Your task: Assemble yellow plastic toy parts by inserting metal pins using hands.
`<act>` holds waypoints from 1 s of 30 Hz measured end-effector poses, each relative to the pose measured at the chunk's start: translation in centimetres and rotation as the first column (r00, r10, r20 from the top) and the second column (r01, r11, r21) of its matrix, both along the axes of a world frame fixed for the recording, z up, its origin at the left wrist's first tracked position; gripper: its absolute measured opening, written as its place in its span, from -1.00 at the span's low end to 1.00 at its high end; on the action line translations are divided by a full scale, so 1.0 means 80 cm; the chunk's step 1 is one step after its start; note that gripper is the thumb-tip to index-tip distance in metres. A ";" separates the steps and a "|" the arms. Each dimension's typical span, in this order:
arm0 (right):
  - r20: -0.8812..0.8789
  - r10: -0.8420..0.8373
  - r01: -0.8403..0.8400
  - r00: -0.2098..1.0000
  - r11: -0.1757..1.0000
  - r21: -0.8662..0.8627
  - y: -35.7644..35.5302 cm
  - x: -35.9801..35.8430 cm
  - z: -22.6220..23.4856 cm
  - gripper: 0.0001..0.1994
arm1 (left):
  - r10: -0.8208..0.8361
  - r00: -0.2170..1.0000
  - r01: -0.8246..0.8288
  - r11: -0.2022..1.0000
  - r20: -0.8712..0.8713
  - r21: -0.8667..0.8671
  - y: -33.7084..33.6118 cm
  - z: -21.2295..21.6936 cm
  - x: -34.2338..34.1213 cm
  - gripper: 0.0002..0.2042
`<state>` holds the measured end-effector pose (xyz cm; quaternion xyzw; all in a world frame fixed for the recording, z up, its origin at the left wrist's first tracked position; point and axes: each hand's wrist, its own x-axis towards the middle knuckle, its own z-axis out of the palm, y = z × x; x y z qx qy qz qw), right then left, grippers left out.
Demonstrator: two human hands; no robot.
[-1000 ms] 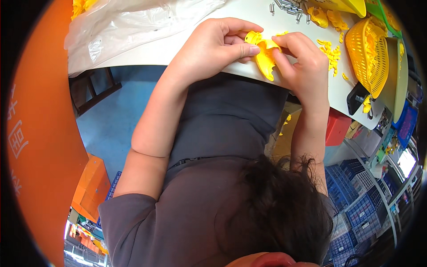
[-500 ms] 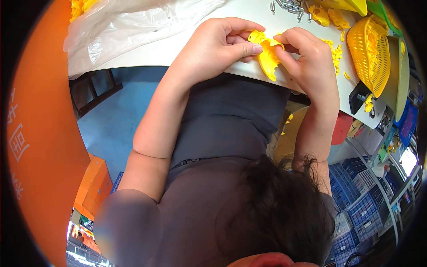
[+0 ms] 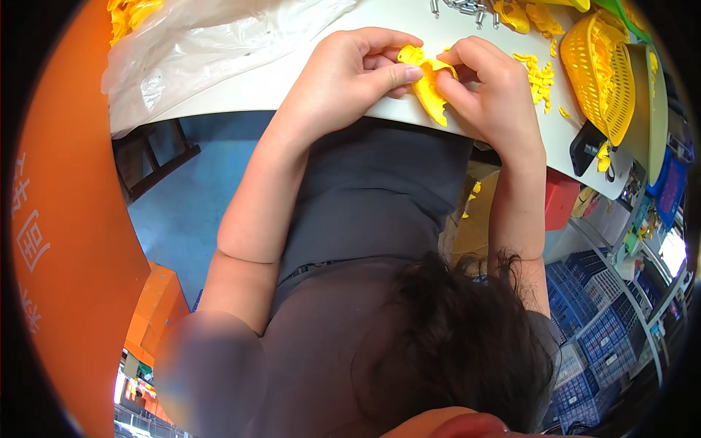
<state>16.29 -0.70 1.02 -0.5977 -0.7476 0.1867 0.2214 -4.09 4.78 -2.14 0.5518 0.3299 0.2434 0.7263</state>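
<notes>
A curved yellow plastic part (image 3: pixel 432 98) is held between my two hands over the front edge of the white table (image 3: pixel 255 91). My left hand (image 3: pixel 358 69) is closed on its upper left end, with the thumb laid along it. On the other side, my right hand (image 3: pixel 488 84) pinches the part's upper right edge between thumb and fingers. Its lower end tapers down between the hands. Fingers hide some of the part's shape. To the right of my right hand lie small yellow pieces (image 3: pixel 539 84).
A clear plastic bag (image 3: pixel 197 62) covers the table's left side. Small metal cylinders (image 3: pixel 475 9) lie at the back. A yellow basket (image 3: pixel 621 109) of yellow parts stands right, with a black phone (image 3: pixel 586 148) below it. Blue crates (image 3: pixel 606 343) are stacked at lower right.
Both hands and the yellow part have shifted slightly left in the picture, as has the table scene. My right hand has tilted a little around the part's edge.
</notes>
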 end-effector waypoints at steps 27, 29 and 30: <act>-0.071 -0.121 0.133 0.990 0.970 0.201 -0.020 -0.012 -0.032 -0.82 | 0.024 0.996 -0.011 0.990 -0.091 0.139 -0.005 0.000 -0.005 -0.64; -0.079 -0.124 0.138 0.989 0.967 0.215 -0.020 -0.011 -0.034 -0.82 | 0.023 0.993 -0.007 0.990 -0.114 0.140 -0.005 0.002 -0.005 -0.64; -0.069 -0.109 0.123 0.992 0.962 0.243 -0.020 -0.009 -0.034 -0.82 | 0.025 0.993 -0.008 0.990 -0.116 0.140 -0.005 0.002 -0.004 -0.64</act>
